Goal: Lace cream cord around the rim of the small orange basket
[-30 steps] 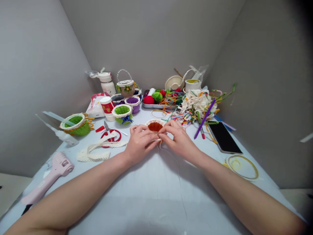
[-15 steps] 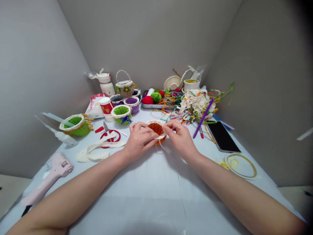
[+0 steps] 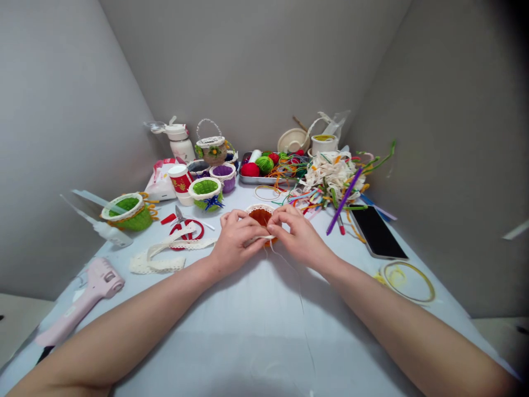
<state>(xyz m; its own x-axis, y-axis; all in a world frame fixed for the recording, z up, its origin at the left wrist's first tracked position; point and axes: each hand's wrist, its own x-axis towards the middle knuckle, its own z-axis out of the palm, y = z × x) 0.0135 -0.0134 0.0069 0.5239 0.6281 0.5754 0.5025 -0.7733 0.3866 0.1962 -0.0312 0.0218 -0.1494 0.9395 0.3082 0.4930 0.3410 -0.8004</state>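
A small orange basket (image 3: 260,215) with white lace round its rim is between my two hands at the middle of the table. My left hand (image 3: 238,237) grips its near left rim, the fingers pressing the white lace trim (image 3: 266,238). Bent over the near right side of the rim, my right hand (image 3: 295,231) has thumb and forefinger pinched together. What sits in that pinch is too small to make out. A thin white thread (image 3: 301,298) runs from the near rim down across the table. Part of the basket is hidden by my fingers.
On the left are red-handled scissors (image 3: 187,228), loose lace ribbon (image 3: 157,260), a pink glue gun (image 3: 85,298) and a green basket (image 3: 131,215). Finished baskets (image 3: 205,190) and a yarn tray (image 3: 264,180) stand behind. A phone (image 3: 378,231) and hoop (image 3: 427,281) lie right.
My right hand has shifted slightly left and inward, its fingertips now closer to my left hand at the basket's near rim. The left hand still holds the basket.
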